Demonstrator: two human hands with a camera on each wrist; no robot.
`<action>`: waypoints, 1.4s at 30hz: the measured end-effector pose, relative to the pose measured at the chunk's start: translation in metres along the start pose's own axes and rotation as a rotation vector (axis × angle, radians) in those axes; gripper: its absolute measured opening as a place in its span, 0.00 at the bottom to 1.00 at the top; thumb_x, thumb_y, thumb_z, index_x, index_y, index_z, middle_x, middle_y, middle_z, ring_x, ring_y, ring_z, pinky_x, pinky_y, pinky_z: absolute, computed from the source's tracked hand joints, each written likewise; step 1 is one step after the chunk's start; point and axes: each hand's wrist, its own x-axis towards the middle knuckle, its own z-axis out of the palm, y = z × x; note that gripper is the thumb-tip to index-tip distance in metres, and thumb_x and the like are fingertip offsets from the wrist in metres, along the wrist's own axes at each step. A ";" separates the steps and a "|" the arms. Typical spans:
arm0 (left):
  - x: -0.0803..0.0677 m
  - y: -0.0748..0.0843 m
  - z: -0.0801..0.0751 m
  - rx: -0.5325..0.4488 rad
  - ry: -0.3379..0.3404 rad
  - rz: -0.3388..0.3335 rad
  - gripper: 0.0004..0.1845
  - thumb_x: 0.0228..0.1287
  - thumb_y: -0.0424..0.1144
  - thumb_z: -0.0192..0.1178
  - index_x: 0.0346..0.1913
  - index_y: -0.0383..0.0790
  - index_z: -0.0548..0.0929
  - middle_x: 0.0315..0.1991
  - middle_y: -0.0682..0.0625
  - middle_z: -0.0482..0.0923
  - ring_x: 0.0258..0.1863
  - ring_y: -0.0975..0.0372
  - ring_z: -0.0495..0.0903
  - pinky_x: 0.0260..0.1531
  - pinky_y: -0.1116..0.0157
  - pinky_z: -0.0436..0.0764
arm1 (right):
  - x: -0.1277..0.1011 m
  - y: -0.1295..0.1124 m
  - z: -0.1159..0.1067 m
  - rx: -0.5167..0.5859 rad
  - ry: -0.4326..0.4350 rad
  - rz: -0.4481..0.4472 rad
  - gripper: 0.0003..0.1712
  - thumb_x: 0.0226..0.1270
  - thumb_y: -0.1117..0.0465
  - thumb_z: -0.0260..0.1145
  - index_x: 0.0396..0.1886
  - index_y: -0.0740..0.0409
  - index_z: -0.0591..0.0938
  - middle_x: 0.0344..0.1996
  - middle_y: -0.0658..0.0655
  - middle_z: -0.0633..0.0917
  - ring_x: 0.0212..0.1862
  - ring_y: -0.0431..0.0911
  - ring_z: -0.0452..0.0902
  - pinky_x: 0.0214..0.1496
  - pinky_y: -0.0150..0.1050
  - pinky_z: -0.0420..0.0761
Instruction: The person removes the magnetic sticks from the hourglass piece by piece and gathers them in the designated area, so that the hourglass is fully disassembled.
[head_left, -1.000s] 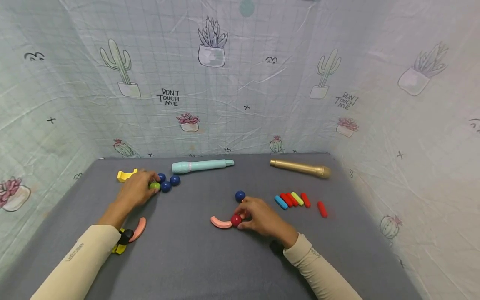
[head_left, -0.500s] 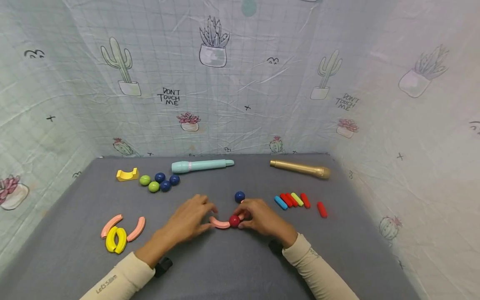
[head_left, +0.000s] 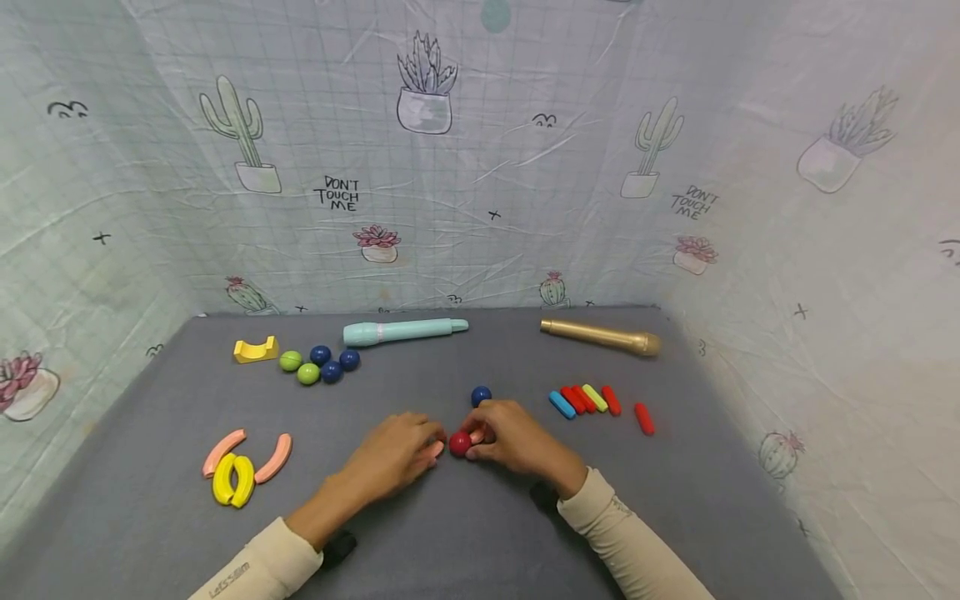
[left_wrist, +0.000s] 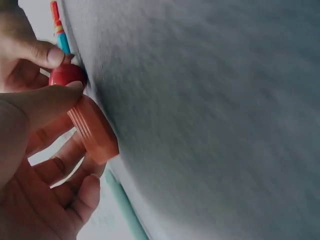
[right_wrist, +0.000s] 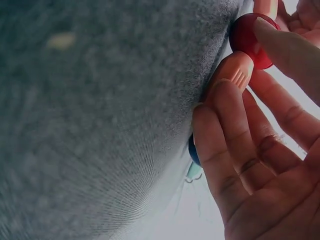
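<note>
Near the middle of the dark grey table, my left hand [head_left: 393, 454] pinches a pink curved piece [left_wrist: 95, 130], mostly hidden by its fingers in the head view. To its right, a shiny red ball [head_left: 460, 444] sits between both hands. My right hand [head_left: 517, 442] holds this ball, the thumb on its near side in the right wrist view. A second pink curved piece [right_wrist: 232, 70] lies against the ball, partly behind the right fingers. Just beyond the right hand rests a dark blue ball [head_left: 481, 395].
Two green balls [head_left: 308, 373], several blue balls [head_left: 331, 372] and a yellow cradle-shaped block [head_left: 256, 350] lie back left. Yellow curved pieces [head_left: 243, 482] and pink ones [head_left: 273, 458] are front left. Mint [head_left: 405, 331] and gold microphones [head_left: 600, 336] lie behind; coloured sticks [head_left: 577, 399] are right.
My left hand has left the green ball at the back left, come across to the middle and taken the pink curved piece. The red ball and right hand have shifted slightly left.
</note>
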 end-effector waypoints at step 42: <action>-0.017 -0.013 -0.010 -0.099 -0.100 -0.148 0.26 0.63 0.46 0.78 0.63 0.50 0.84 0.48 0.53 0.77 0.41 0.65 0.76 0.39 0.63 0.79 | 0.003 0.015 -0.009 -0.031 0.002 0.041 0.22 0.59 0.55 0.84 0.52 0.49 0.87 0.44 0.51 0.80 0.47 0.45 0.79 0.52 0.42 0.81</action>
